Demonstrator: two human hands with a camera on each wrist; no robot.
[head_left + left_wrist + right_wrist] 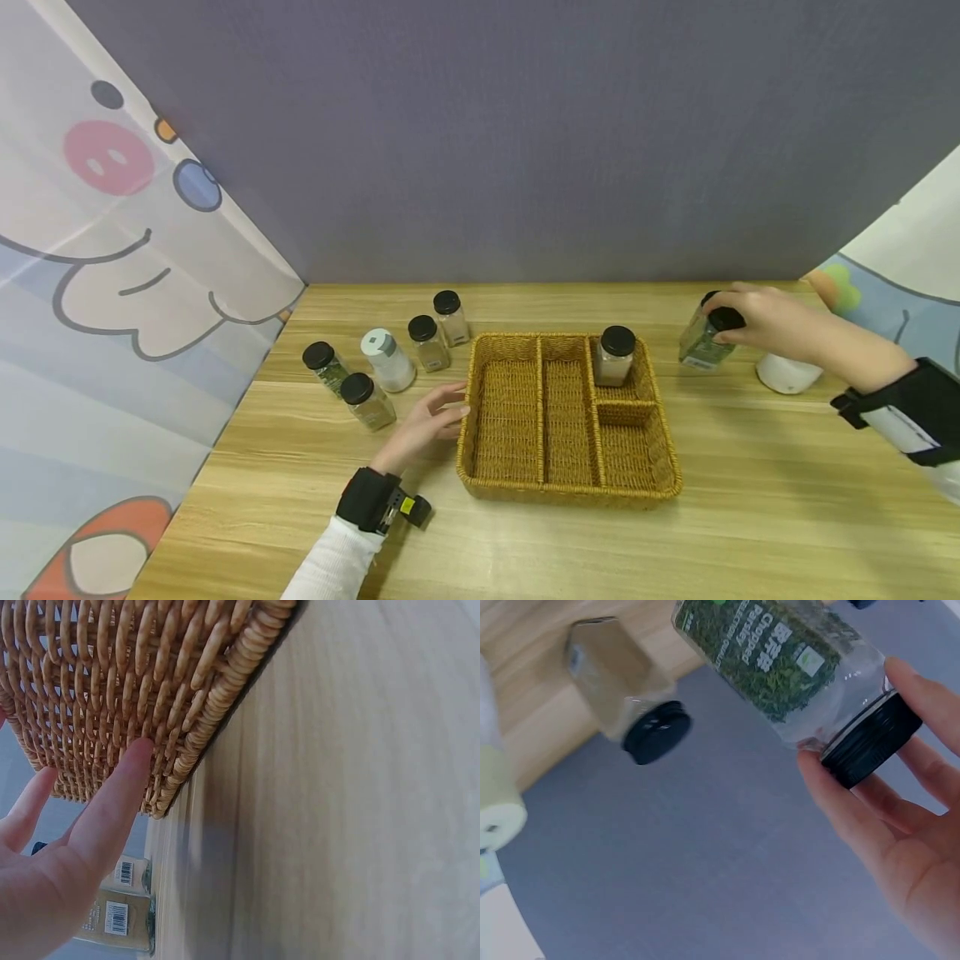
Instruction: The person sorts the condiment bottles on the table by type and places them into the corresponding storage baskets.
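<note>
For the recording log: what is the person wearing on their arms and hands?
Both hands are bare. The left arm has a white sleeve ending in a black wrist strap that carries a small black device with a yellow mark. The right arm has a black wrist band with a white panel on it.

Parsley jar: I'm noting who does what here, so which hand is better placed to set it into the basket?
Right. The right hand already grips the parsley jar by its cap; the left hand merely touches the basket.
</note>
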